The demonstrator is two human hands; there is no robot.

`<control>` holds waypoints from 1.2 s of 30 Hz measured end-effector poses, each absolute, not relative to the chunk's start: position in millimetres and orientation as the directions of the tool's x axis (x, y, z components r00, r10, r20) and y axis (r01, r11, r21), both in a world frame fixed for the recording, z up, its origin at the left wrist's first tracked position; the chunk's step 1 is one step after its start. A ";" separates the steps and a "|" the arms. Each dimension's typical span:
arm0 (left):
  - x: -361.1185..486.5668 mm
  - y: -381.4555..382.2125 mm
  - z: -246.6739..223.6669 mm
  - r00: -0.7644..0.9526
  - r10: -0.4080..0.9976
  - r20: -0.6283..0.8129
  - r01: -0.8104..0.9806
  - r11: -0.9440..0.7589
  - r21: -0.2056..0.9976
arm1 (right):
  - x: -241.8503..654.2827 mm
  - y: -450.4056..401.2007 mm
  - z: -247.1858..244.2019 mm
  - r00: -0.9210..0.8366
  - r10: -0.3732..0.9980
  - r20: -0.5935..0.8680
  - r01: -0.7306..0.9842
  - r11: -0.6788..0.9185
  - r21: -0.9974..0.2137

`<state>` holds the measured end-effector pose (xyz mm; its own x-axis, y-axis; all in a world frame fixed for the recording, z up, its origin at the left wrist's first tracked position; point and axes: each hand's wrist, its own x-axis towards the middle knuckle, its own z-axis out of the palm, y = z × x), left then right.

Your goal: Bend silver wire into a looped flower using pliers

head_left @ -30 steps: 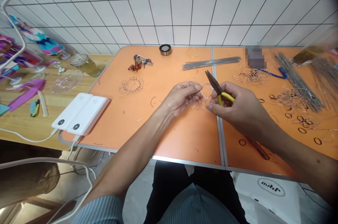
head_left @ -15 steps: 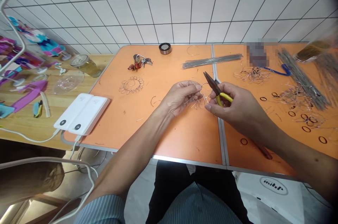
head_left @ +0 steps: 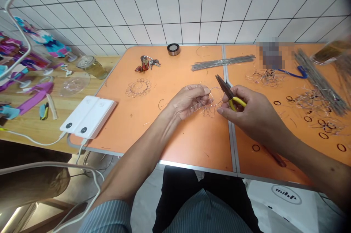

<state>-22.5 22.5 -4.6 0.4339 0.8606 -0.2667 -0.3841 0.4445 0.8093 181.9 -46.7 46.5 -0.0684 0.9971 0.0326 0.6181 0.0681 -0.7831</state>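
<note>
Between the thumb and fingers of my left hand (head_left: pixel 193 99) is a thin wire ring with loops (head_left: pixel 210 110), held just above the orange table. My right hand (head_left: pixel 244 106) grips yellow-handled pliers (head_left: pixel 226 88), their dark jaws pointing up and to the left. My right fingertips are close to the ring's right side; whether they touch the wire I cannot tell. A similar looped wire ring (head_left: pixel 138 87) lies flat on the table to the left.
A bundle of straight wires (head_left: pixel 222 63) and a tape roll (head_left: pixel 173 49) lie at the back, with keys (head_left: pixel 148 64) to the left. Tangled wire (head_left: pixel 311 101), several dark rings (head_left: pixel 323 135) and another wire bundle (head_left: pixel 323 83) are on the right. White power banks (head_left: pixel 87 116) straddle the left edge.
The looped ring now shows more openly between my hands, its round outline visible. My right hand with the pliers has shifted slightly right; the whole view has also shifted a little.
</note>
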 end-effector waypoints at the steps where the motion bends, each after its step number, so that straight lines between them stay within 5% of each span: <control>1: -22.8 22.0 -3.7 0.443 0.857 -0.263 -0.390 0.448 0.804 | 181.9 -46.6 46.0 -0.063 0.997 0.037 0.628 0.068 -0.776; 9: -21.8 20.0 3.3 0.473 0.830 -0.295 -0.388 0.497 0.776 | 187.2 -49.7 43.0 -0.111 0.992 0.056 0.652 0.115 -0.750; 14: -23.2 24.2 -0.9 0.441 0.840 -0.315 -0.357 0.486 0.798 | 198.5 -53.5 61.5 -0.034 0.969 0.244 0.750 0.186 -0.634; 18: -23.4 26.0 -7.1 0.460 0.821 -0.336 -0.337 0.512 0.790 | 201.0 -44.9 64.9 -0.216 0.900 0.379 0.800 0.386 -0.459; 23: -21.0 24.3 -10.7 0.480 0.809 -0.340 -0.325 0.524 0.787 | 193.2 -34.9 61.5 -0.325 0.894 0.308 0.817 0.430 -0.384; 31: -19.1 18.6 -6.7 0.526 0.766 -0.370 -0.267 0.562 0.783 | 184.7 -12.1 66.8 -0.170 0.927 0.335 0.803 0.327 -0.498; 36: -19.8 20.4 -7.8 0.492 0.759 -0.426 -0.260 0.595 0.760 | 186.7 8.7 61.4 -0.164 0.959 0.231 0.728 0.276 -0.628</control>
<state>-19.8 20.4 -7.8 0.4921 0.7591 -0.4261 -0.2600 0.5953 0.7603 186.7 8.7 61.4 -0.1637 0.9590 0.2315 0.7278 0.2758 -0.6279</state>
